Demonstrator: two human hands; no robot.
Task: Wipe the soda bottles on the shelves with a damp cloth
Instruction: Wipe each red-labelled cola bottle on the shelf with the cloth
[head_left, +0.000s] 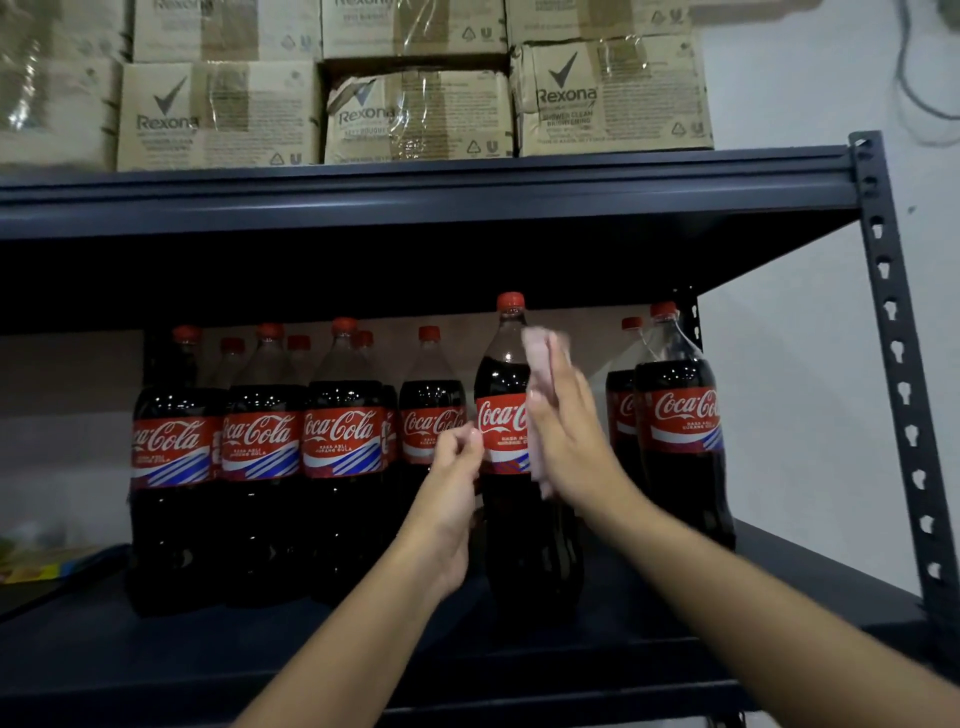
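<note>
Several Coca-Cola bottles with red caps and red labels stand in rows on the dark metal shelf (675, 613). One bottle (506, 415) stands forward of the row. My right hand (571, 441) holds a pale pink cloth (540, 364) flat against that bottle's right side, from the neck down past the label. Motion blurs the cloth. My left hand (454, 467) is at the left edge of the bottle's label with its fingers curled and nothing in them. Whether it touches the bottle is unclear.
Cardboard Rexona boxes (613, 98) fill the shelf above. The rack's perforated upright (893, 338) rises at the right against a white wall. Two more bottles (680, 415) stand at the right end. Colourful items (36, 566) lie at the far left.
</note>
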